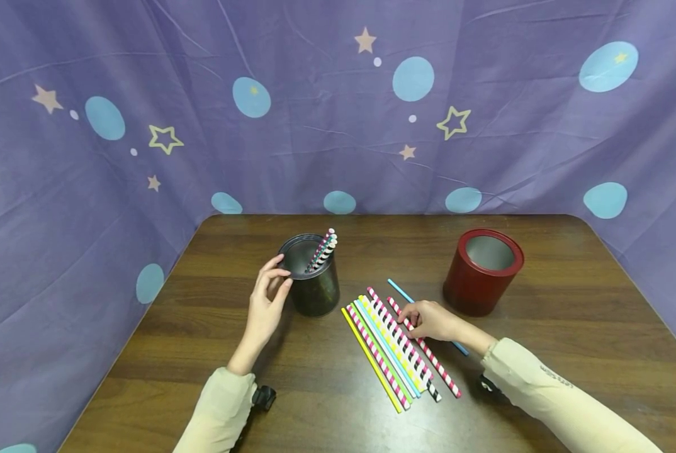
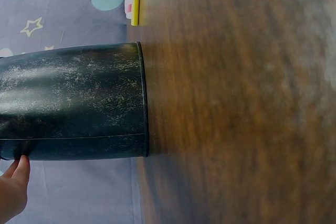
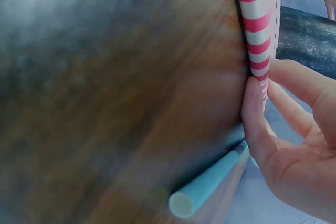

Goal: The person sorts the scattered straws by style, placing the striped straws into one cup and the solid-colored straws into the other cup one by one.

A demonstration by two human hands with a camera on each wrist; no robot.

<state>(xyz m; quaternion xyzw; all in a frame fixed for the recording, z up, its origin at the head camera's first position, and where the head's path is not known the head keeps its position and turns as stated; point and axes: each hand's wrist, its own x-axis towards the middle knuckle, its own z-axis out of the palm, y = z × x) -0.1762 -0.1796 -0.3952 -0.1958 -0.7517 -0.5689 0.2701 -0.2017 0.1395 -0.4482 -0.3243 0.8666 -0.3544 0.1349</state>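
My left hand touches the rim of a black can with its fingertips. Several striped paper straws stand leaning inside that can. In the left wrist view two fingertips meet the can's outer wall. On the table my right hand pinches a red-and-white striped straw between thumb and fingers. A blue straw lies beneath that hand, partly hidden by it. Left of the striped straw, a row of mixed straws lies side by side: yellow, green, light blue, white and striped ones.
A red can stands upright at the right, beyond my right hand. The brown wooden table ends at a purple curtain with stars and blue ovals. A black wrist camera sits by my left sleeve.
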